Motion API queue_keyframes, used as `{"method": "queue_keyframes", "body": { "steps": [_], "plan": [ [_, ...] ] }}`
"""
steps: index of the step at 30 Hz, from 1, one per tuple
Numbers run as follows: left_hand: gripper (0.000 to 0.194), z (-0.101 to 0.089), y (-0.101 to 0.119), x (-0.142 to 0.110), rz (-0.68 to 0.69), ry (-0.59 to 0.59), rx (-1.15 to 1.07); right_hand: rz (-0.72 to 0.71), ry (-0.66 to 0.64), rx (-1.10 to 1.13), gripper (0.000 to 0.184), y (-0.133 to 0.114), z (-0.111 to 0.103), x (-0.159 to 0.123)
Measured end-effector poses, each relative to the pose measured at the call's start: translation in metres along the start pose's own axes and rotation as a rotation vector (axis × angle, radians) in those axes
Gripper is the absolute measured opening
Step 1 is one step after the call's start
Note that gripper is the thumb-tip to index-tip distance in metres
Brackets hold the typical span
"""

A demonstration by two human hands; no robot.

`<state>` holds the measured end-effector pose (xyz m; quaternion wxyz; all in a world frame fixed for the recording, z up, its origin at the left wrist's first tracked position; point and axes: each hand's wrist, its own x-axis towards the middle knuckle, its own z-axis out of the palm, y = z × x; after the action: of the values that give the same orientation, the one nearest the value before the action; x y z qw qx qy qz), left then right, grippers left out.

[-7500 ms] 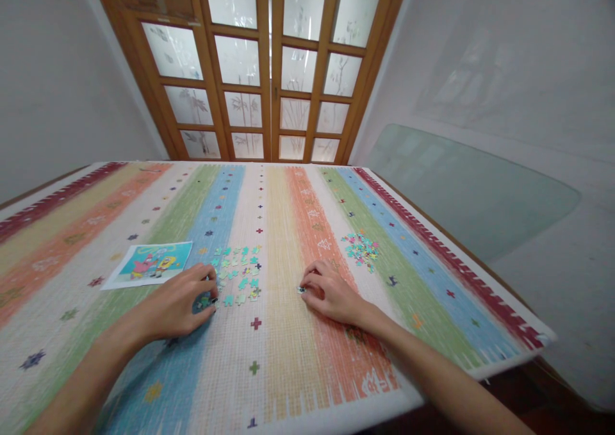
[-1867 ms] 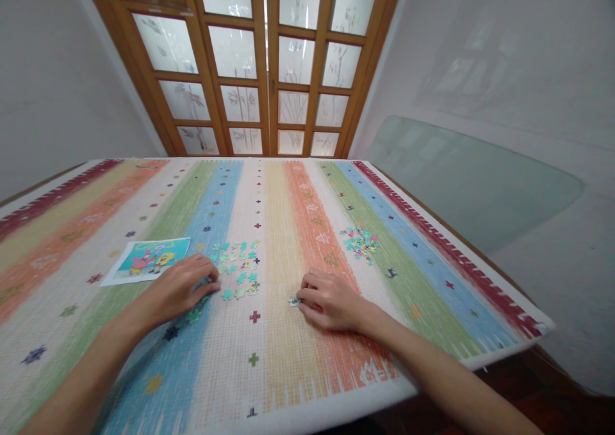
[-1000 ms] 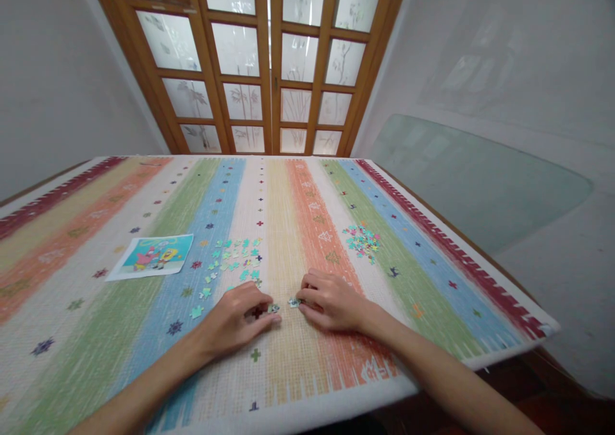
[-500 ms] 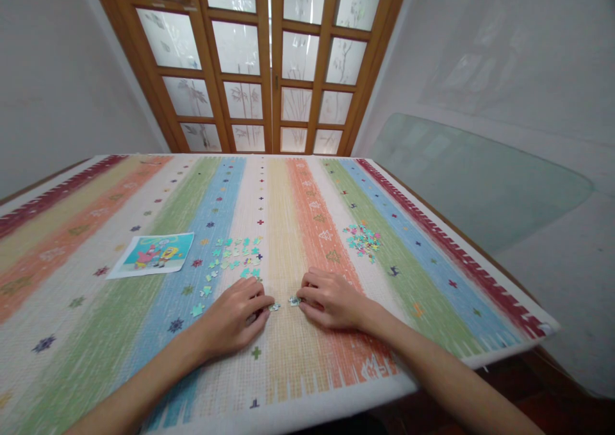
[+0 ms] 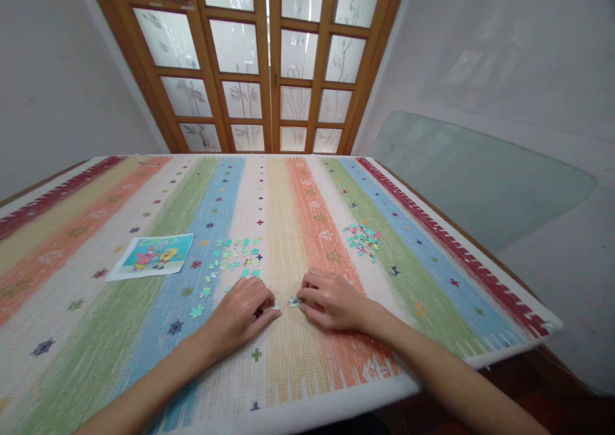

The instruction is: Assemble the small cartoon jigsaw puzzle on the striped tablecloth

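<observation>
Between the thumb and fingers of my left hand [image 5: 247, 305] is a small jigsaw puzzle piece [image 5: 276, 304], mostly covered by the fingertips. Just to its right, across a narrow gap, my right hand [image 5: 331, 298] has its fingertips closed on another puzzle piece [image 5: 294, 302] lying at the tablecloth. Beyond my left hand several loose turquoise puzzle pieces [image 5: 235, 252] are spread out in rough rows. A printed cartoon picture [image 5: 152, 255] lies flat to the left of them.
A heap of mixed puzzle pieces [image 5: 364, 239] sits on the right side of the striped tablecloth [image 5: 283, 352]. Past the table's far edge stand wooden doors with glass panes [image 5: 271, 102]. A pale glass panel [image 5: 480, 179] leans by the right wall.
My left hand has shifted slightly to the right, its fingers now covering more of its piece. My right hand stays in nearly the same place.
</observation>
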<state>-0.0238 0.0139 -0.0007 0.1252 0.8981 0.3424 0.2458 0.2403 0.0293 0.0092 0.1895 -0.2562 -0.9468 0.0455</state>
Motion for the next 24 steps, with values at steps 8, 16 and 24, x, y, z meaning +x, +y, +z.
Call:
{"method": "queue_keyframes", "body": {
  "steps": [8,16,24],
  "plan": [
    [0.014,-0.0019,0.0045,-0.0008,-0.030,0.004,0.042,0.005,-0.025,0.006,0.016,-0.0004,-0.0010,0.0000],
    [0.009,-0.0036,0.0051,0.0032,-0.091,-0.072,-0.049,0.004,-0.037,0.010,0.017,-0.0001,0.0013,-0.0006],
    [0.008,-0.0009,0.0063,0.0034,-0.084,-0.096,-0.075,-0.001,-0.049,0.053,0.017,-0.0050,0.0027,0.0008]
  ]
}}
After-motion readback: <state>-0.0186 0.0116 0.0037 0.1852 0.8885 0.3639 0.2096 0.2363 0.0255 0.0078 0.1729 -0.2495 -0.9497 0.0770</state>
